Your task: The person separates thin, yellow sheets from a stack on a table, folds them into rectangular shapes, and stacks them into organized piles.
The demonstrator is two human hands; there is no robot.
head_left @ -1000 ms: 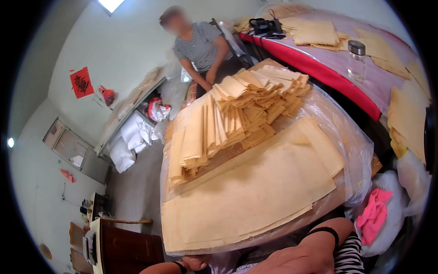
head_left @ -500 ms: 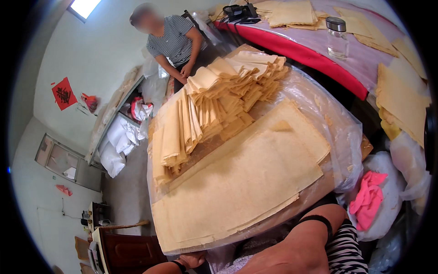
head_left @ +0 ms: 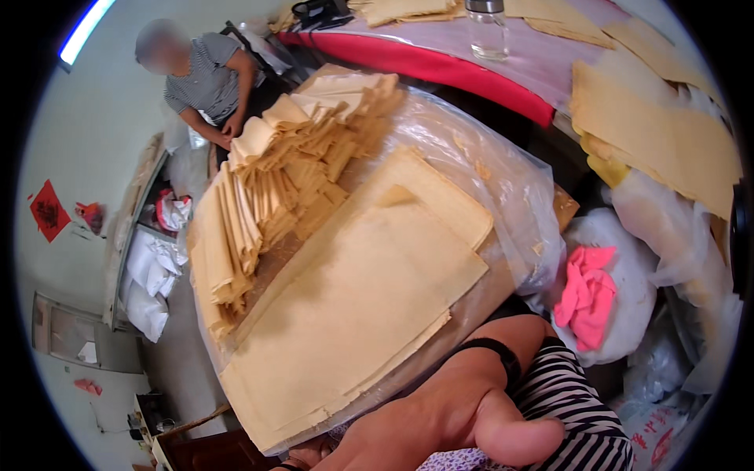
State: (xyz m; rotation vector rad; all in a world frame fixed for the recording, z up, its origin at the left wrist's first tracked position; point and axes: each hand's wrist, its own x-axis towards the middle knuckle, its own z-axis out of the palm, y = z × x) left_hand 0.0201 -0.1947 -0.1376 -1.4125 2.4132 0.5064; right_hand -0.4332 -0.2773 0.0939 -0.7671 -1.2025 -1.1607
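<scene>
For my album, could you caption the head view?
Flat tan sheets and a heap of folded ones on a plastic-covered table, a striped-shirted person at its far side.

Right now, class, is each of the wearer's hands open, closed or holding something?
Left hand: only partly in view; cannot be told.
Right hand: thumb out, fingertips unseen; cannot be told.

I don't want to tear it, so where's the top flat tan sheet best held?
Probably pinch the top flat tan sheet by its right corner, coming from the right: nothing lies on that corner, and the thin sheet spreads flat, leaving its edge the likeliest hold. Whether it clings beneath isn't visible.
</scene>
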